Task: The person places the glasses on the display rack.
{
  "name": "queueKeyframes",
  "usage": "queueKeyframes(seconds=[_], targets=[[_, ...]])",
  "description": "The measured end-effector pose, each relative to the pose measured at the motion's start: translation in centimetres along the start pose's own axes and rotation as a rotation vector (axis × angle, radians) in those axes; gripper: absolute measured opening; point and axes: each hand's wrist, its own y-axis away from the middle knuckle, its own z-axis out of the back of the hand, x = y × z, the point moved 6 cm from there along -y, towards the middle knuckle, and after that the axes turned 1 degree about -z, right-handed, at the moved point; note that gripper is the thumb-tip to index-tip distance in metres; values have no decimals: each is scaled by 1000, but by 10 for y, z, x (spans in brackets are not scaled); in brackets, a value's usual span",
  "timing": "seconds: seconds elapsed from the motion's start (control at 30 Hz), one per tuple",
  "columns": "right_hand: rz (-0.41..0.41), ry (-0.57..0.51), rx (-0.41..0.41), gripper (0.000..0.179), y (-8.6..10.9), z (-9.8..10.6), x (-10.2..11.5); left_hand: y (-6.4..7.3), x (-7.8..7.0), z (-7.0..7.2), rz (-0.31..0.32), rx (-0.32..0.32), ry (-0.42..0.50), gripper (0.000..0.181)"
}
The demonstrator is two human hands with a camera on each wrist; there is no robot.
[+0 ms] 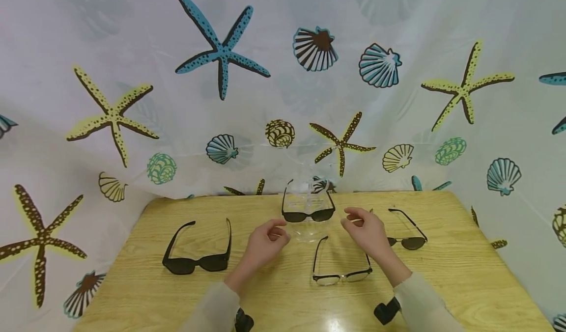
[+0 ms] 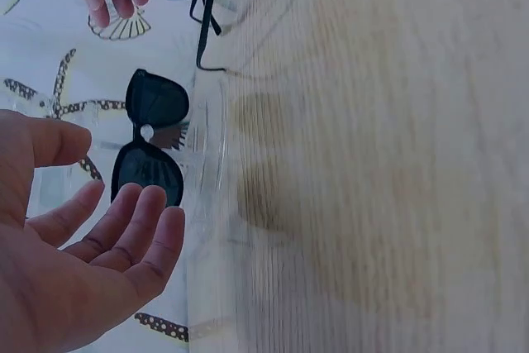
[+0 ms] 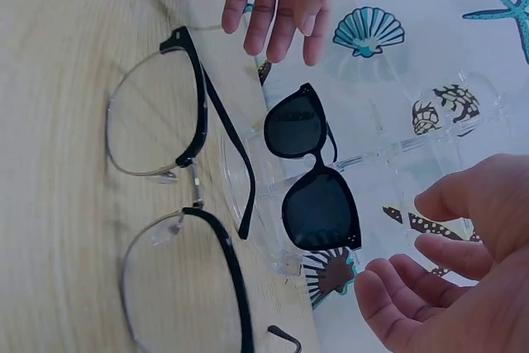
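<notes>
Sunglasses with black frames and dark lenses (image 1: 322,215) rest on a clear plastic stand (image 1: 309,202) at the person's twelve o'clock; gentle, even contact from both sides would likely keep them level. Left hand (image 1: 267,240), at their eight o'clock, and right hand (image 1: 366,230), just past three, have fingers loosely bent, partly open, holding nothing and apart from them.

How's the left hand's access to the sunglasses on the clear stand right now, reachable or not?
Probably yes: the left hand is empty, close beside the sunglasses on the clear stand, and nothing visible blocks the gap. The right hand is on the opposite side, out of its way.
</notes>
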Motion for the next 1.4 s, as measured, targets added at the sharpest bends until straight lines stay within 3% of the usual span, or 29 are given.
queueKeyframes(seconds=[0.17, 0.37, 0.47, 0.9, 1.13, 1.4], targets=[[13, 0, 11, 34, 18, 9, -6, 15, -8, -12, -28, 92, 24, 35], [6, -13, 24, 32, 39, 20, -14, 33, -11, -27, 5, 226, 77, 49], [-22, -15, 35, 33, 48, 24, -21, 39, -12, -33, 8, 261, 98, 53], [-94, 46, 11, 33, 73, 35, -50, 54, -8, -56, -7, 278, 158, 55], [-108, 5, 10, 34, 76, 31, -61, 58, -9, -63, -11, 321, 171, 55], [-96, -57, 28, 31, 78, 23, -64, 58, -6, -66, -13, 313, 143, 48]])
